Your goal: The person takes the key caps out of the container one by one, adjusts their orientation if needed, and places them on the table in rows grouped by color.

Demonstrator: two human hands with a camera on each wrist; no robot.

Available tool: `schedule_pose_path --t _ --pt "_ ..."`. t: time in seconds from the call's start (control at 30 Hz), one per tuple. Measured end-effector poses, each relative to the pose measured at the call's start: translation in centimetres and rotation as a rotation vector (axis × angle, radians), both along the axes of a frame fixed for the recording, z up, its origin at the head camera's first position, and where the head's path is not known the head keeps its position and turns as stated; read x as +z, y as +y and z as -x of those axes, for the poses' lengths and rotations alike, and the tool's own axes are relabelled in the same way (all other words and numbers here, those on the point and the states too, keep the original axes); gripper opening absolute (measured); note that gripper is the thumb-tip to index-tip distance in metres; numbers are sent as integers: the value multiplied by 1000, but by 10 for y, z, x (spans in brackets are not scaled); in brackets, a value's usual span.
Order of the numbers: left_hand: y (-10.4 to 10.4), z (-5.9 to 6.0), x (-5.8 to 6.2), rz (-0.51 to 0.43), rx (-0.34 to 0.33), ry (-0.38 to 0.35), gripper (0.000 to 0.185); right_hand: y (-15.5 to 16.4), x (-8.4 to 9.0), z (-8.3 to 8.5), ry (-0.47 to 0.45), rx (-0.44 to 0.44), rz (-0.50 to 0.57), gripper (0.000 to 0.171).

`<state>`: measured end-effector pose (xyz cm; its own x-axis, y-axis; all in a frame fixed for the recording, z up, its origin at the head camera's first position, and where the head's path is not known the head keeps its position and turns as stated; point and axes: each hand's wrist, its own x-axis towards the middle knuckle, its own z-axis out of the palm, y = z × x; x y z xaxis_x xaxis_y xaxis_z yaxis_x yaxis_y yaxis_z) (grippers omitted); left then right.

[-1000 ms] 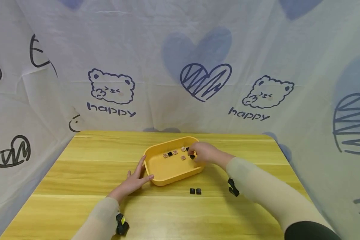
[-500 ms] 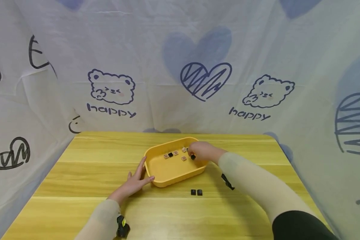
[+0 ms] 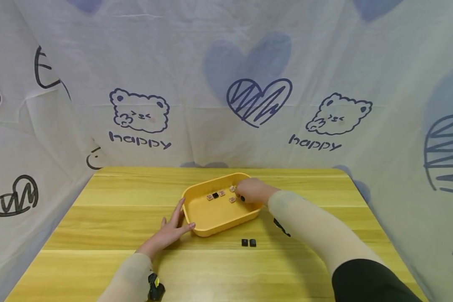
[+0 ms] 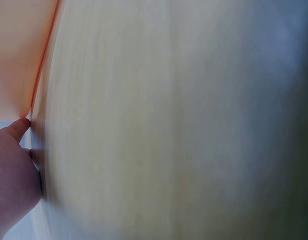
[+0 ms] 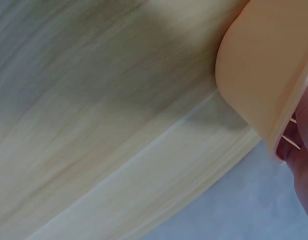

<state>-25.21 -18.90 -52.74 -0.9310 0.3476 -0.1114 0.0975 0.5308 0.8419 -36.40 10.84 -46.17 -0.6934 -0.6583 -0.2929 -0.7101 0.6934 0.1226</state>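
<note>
In the head view a yellow tray (image 3: 207, 213) sits on the table, holding several small square pieces like keycaps, pale ones such as the pale piece (image 3: 232, 200) and black ones such as the black piece (image 3: 215, 195). My left hand (image 3: 168, 232) rests at the tray's left end, fingers spread along it and thumb on the near rim. My right hand (image 3: 251, 190) reaches down inside the right end, fingers bent. Beside its fingers shows another black piece (image 3: 243, 198); I cannot tell whether they pinch a piece. The right wrist view catches the tray's outer wall (image 5: 259, 70).
Two black square pieces (image 3: 248, 243) lie side by side on the wooden table (image 3: 109, 209), in front of the tray. Behind the table hangs a pale printed cloth (image 3: 196, 138), which also runs down both sides.
My right hand has shifted slightly and turned lower over the pieces at the tray's right end, its forearm swinging left and inward. The left hand keeps its place on the tray.
</note>
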Motion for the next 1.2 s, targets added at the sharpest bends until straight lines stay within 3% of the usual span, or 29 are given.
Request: schedule_pose_path --t 0.5,0.77,1.0,1.2 --pt "1 -2 -1 -3 -7 -18 94 8 -7 -1 55 38 -2 23" --pt "1 -3 4 -8 -2 -23 94 12 1 -3 11 -9 85 33" --pt "1 -2 1 11 -6 -27 93 19 14 -14 -20 -12 148 8" --pt "2 -2 1 10 -9 -25 93 28 24 -21 -75 -25 265 17"
